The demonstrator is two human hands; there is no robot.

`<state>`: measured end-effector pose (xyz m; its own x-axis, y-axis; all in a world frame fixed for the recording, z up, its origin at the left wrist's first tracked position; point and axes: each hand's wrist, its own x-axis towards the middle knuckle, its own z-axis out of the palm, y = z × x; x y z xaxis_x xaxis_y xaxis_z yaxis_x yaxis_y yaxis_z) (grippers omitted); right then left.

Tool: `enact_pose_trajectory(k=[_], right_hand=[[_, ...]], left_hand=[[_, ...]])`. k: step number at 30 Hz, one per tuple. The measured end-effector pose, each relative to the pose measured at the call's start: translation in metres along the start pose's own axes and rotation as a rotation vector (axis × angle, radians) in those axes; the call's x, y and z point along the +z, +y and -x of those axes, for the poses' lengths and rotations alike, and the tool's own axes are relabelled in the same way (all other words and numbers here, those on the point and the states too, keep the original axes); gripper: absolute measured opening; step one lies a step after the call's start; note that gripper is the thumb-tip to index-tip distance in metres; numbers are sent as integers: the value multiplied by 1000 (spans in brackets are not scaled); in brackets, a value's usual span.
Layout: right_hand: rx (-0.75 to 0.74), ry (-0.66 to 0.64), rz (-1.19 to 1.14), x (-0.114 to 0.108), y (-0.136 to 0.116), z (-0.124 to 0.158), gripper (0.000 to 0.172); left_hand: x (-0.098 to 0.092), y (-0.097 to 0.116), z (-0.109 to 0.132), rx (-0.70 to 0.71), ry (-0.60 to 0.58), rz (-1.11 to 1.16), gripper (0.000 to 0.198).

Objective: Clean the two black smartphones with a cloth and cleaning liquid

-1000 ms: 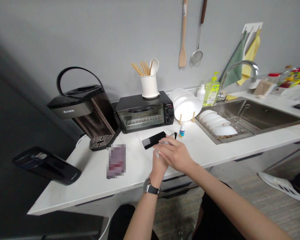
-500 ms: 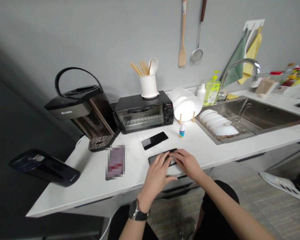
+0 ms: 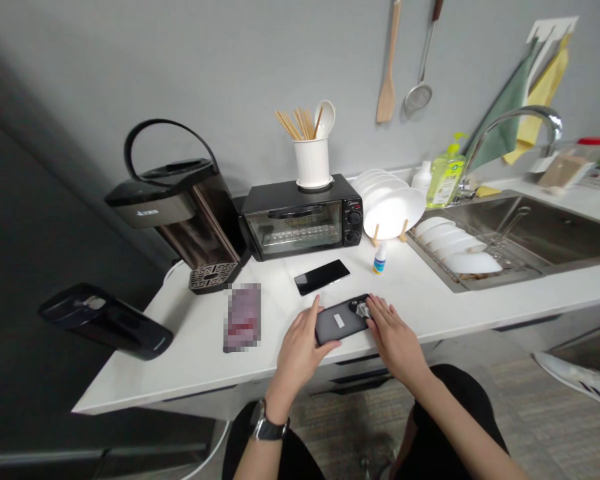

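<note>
A dark grey phone [image 3: 341,323] lies back up on the white counter, near its front edge, with a small white label on it. My left hand [image 3: 300,347] grips its left end, thumb along the lower edge and fingers at the upper corner. At the right end, my right hand [image 3: 391,333] presses a small whitish crumpled tissue [image 3: 363,309] against the camera area, fingers close together. Part of the tissue is hidden under the fingers. Behind lie a second phone [image 3: 322,277], black screen up, and a small white bottle [image 3: 379,259] with a blue and yellow label.
A toaster oven [image 3: 300,220] stands at the back, left of racked plates [image 3: 390,215]. On the left are a water dispenser [image 3: 190,213], a dark cylindrical device [image 3: 107,323] and a blurred-out purple item [image 3: 243,317]. The sink [image 3: 550,233], holding bowls, is at the right.
My left hand has moved off the phone's top to its left end, uncovering the back and label. My right hand stays at the right end. The view has shifted left.
</note>
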<state>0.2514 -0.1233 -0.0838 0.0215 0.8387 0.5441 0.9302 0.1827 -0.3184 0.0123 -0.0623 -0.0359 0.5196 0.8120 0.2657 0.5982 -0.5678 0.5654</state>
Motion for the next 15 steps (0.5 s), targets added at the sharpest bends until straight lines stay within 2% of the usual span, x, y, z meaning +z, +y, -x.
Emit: enact_pose_trajectory(k=[4, 6, 8, 10, 11, 15], right_hand=[[56, 67, 36, 25, -37, -10, 51], [-11, 41, 21, 30, -53, -18, 54], [-143, -46, -22, 29, -59, -26, 56], [-247, -138, -58, 23, -50, -33, 56], [-252, -156, -62, 18, -42, -35, 55], [-63, -63, -16, 3, -2, -32, 49]], left_hand=[[0, 2, -2, -6, 9, 27, 112], [-1, 1, -1, -10, 15, 26, 111], [-2, 0, 1, -9, 23, 24, 110], [-3, -1, 2, -1, 12, 34, 109], [-4, -1, 3, 0, 1, 44, 108], [-5, -1, 4, -29, -19, 78, 107]])
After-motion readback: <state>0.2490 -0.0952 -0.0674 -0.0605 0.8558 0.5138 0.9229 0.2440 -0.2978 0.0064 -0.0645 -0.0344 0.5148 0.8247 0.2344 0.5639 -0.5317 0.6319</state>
